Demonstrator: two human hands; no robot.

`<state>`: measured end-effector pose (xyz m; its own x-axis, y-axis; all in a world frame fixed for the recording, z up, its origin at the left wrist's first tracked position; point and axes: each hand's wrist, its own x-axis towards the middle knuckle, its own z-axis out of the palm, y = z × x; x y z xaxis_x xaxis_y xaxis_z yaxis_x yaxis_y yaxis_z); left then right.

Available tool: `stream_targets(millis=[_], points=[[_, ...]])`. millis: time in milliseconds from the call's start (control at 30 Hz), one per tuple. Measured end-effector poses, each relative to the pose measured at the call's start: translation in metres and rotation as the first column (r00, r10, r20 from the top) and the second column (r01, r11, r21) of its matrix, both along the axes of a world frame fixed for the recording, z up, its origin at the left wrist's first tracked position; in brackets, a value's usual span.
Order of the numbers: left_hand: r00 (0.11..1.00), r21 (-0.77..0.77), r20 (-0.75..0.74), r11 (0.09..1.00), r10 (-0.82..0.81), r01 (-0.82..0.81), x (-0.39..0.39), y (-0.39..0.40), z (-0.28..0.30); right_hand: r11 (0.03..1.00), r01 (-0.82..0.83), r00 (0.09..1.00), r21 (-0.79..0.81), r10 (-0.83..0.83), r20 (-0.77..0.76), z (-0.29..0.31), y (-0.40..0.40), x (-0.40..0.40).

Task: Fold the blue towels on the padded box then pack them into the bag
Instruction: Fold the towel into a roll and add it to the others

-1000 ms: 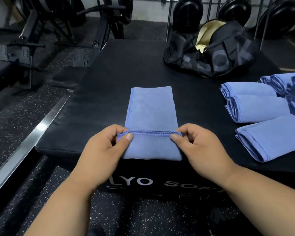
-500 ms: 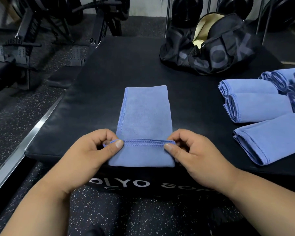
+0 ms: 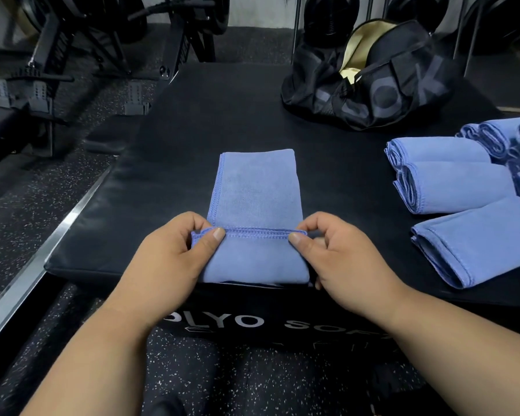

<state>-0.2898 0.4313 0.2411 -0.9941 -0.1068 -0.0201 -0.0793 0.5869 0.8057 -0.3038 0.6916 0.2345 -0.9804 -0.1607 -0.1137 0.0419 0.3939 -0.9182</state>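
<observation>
Flanking the pinched towel (image 3: 254,190): folded towels (image 3: 451,187) right, open bag (image 3: 373,76) beyond.

Six blue towels (image 3: 255,187), one bag (image 3: 370,85).

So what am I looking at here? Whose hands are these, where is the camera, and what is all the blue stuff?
No machine here: these are a person's bare hands, filmed by a camera worn on the head, looking down. The left hand and right hand each pinch a corner of a blue towel, its near end turned over onto itself. It lies on a black padded box. To the right sit folded towels. At the far right corner stands an open black bag.
</observation>
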Motion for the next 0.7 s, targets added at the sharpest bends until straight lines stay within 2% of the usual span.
stream_targets(millis=[200,367,533,600,700], points=[[0.992,0.007,-0.003,0.992,0.125,-0.125,-0.006,0.004,-0.004,0.991,0.058,0.998,0.121,-0.058,-0.002,-0.006,-0.003,-0.009],[0.991,0.188,0.047,0.973,0.128,-0.134,-0.004,0.001,-0.001,0.976,0.080,0.997,0.202,-0.077,-0.025,-0.010,-0.004,-0.011],[0.994,0.351,0.088,0.932,0.064,-0.091,-0.001,-0.007,0.001,0.975,0.083,0.996,0.207,-0.078,-0.032,-0.010,-0.005,-0.010],[0.994,0.325,0.086,0.941,0.068,-0.093,-0.001,-0.008,0.001,0.978,0.093,0.995,0.190,-0.086,-0.043,-0.009,-0.006,-0.009],[0.995,0.088,0.060,0.993,0.079,-0.084,0.000,-0.006,-0.003,0.979,0.103,0.994,0.173,-0.095,-0.058,-0.008,-0.007,-0.008]])
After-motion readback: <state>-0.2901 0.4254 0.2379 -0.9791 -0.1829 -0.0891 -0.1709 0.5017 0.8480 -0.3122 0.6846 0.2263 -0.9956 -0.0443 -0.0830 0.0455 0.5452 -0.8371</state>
